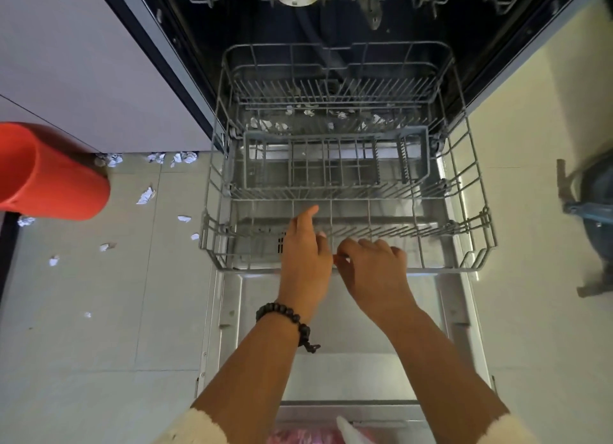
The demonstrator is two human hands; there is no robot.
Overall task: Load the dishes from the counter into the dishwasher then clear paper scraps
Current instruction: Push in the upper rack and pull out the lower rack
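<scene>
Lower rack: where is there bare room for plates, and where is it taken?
The lower rack has free tines along the back row and the front strip right of the right hand. The cutlery basket fills the middle; the left hand and right hand crowd the front centre.

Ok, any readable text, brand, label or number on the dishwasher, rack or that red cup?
None readable.
Lower rack: no label shows.
Open dishwasher door: bare metal, no markings legible.
Red cup: plain.
Paper scraps on the floor: too small to tell.
</scene>
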